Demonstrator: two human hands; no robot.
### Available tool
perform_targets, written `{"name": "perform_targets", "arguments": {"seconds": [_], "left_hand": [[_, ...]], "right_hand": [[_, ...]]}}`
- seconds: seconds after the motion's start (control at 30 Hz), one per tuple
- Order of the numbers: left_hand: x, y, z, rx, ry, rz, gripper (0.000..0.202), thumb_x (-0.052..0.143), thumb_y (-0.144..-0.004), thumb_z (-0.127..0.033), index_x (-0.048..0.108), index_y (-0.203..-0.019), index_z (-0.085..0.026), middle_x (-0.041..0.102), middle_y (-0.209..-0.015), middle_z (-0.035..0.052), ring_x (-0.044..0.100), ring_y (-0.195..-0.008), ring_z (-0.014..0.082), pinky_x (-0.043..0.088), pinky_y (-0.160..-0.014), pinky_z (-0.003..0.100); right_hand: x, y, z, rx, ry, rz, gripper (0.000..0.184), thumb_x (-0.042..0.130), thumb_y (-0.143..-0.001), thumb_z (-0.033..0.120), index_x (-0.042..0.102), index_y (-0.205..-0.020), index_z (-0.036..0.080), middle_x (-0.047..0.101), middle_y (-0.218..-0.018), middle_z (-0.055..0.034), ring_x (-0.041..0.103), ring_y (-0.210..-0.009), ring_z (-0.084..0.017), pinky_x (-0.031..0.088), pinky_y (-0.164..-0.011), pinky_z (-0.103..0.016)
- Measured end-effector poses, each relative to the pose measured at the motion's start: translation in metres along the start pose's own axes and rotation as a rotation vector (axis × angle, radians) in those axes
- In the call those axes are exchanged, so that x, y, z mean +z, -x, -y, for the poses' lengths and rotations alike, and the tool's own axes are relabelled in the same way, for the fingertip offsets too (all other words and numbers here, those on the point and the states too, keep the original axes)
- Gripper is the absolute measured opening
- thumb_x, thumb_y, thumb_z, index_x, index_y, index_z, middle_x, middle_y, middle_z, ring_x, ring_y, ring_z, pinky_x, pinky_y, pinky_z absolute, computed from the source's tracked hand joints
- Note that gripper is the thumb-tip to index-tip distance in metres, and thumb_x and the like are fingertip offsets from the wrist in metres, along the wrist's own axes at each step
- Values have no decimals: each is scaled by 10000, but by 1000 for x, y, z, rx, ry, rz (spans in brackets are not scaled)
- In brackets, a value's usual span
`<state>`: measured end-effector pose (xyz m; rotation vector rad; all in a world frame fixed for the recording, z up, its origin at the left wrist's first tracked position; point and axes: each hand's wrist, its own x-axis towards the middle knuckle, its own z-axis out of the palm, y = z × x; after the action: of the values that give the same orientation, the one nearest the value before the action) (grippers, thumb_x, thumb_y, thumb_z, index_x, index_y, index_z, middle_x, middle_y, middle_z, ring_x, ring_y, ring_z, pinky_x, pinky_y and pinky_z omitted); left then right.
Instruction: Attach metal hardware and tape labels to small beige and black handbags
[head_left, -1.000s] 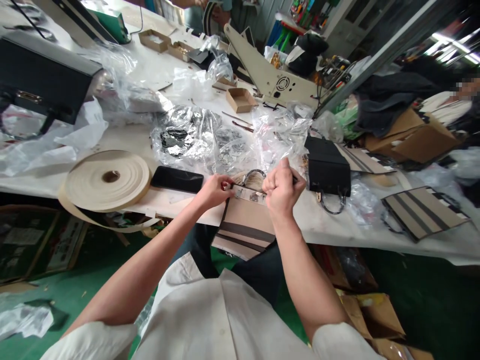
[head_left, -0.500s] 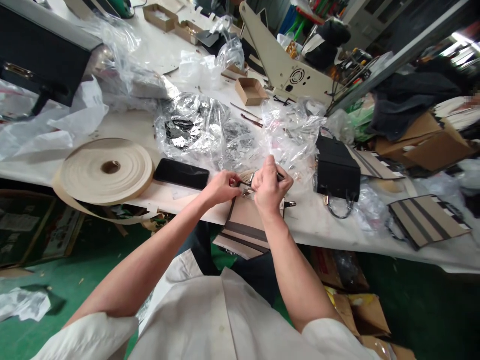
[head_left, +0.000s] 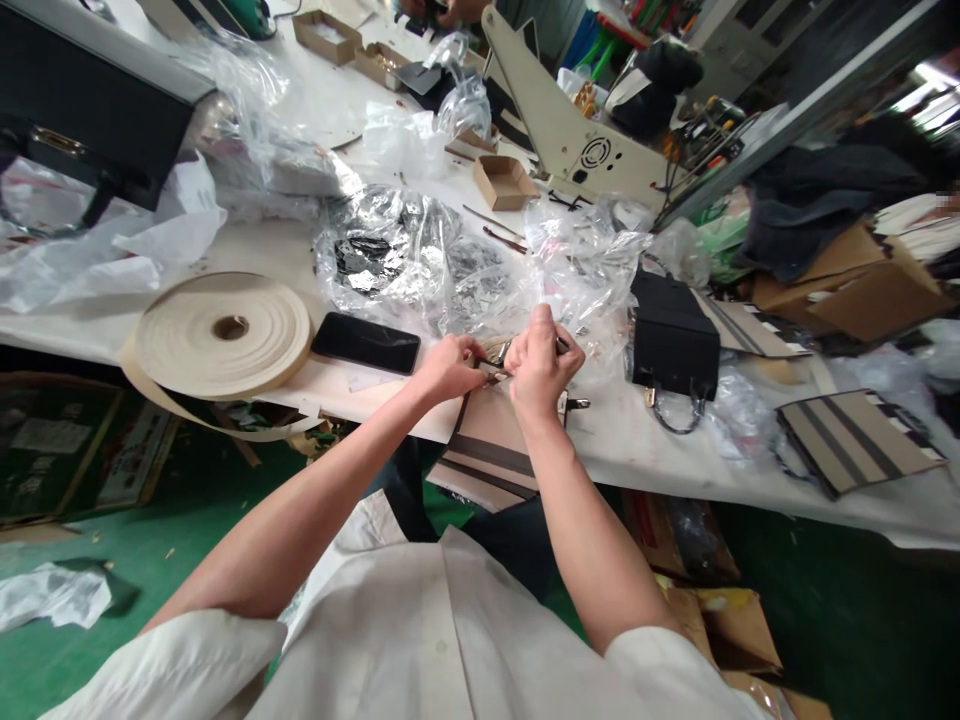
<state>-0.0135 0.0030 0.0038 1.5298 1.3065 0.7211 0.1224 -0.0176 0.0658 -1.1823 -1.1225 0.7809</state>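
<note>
Striped panel at the table edge, hands drawn close over its upper rim

Striped panel, one: beige with dark bands. Upper edge on the white table, lower part overhanging toward the lap.

Left hand, bare: thumb and fingers brought together on the panel's upper edge, near the left end. Exact contact, fabric or small metal piece, cannot tell.

Right hand, bare: fist wrapped around a dark object, probably a tool handle; type and tip hidden.

Changes within the last second: right hand shifted from the panel's right end to a place just beside the left hand; dark tab with a metal end now exposed at the right edge. Metal piece on the upper edge now mostly covered by fingers. Since half a second ago, hardly any shift. Meaning, by judgement: effort now gathered at one small spot, with left hand as steadier and right hand as worker.

Nearby, left: phone, tape roll. Beyond the hands: crumpled clear plastic. Right: black handbag, second striped piece.
</note>
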Motion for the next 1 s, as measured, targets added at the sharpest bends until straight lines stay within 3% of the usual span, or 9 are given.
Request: {"name": "perform_targets", "arguments": {"seconds": [0.13, 0.37, 0.53, 0.67, 0.73, 0.9, 1.0], "left_hand": [[1, -1, 3, -18, 21, 21, 310, 852, -728, -213, 832, -1035, -178, 528, -758, -51, 453, -663, 139, 359, -612, 272], [0, 2, 3, -6, 60, -4, 288, 848, -714, -176, 826, -1001, -162, 565, -785, -43, 474, -691, 133, 384, -646, 261], [1, -1, 8, -11, 157, 32, 300, 846, -688, -150, 803, -984, -182, 489, -726, -75, 424, -646, 116, 321, -587, 249], [1, -3, 7, -69, 268, 62, 289, 823, -690, -126, 796, -971, -185, 452, -709, -88, 390, -602, 101, 302, -551, 246], [0, -2, 6, -85, 291, 75, 292, 824, -685, -116, 808, -969, -180, 466, -713, -86, 402, -596, 99, 313, -546, 247], [-1, -1, 0, -94, 305, 64, 318, 833, -635, -79, 820, -939, -173, 477, -687, -92, 401, -580, 96, 299, -539, 251], [0, -1, -1, -100, 296, 53, 304, 854, -622, -94, 814, -914, -171, 452, -644, -100, 384, -583, 101, 263, -534, 254]], "right_hand": [[-8, -10, 5, 72, -228, -168, 722, 770, -967, 704, 330, -598, 266, 274, -505, 95, 258, -376, -73, 210, -357, -265], [-6, -13, -4, 281, -318, -125, 730, 829, -950, 645, 302, -618, 264, 249, -515, 108, 240, -375, -56, 199, -331, -238], [11, -46, -29, 538, -274, -180, 682, 798, -1007, 526, 261, -673, 270, 211, -499, 128, 216, -376, -53, 181, -318, -209], [15, -63, -29, 728, -222, -116, 646, 789, -1025, 536, 291, -710, 271, 206, -490, 146, 179, -378, -53, 148, -309, -192], [10, -59, -20, 667, -227, -88, 680, 798, -1009, 580, 269, -711, 274, 216, -504, 142, 180, -381, -54, 160, -309, -199], [2, -28, 3, 180, -192, -131, 729, 761, -987, 697, 279, -641, 273, 241, -512, 104, 257, -372, -69, 213, -329, -240], [10, -13, 10, 64, -116, -113, 728, 719, -990, 741, 319, -601, 272, 266, -492, 89, 279, -369, -79, 238, -345, -260]]}}
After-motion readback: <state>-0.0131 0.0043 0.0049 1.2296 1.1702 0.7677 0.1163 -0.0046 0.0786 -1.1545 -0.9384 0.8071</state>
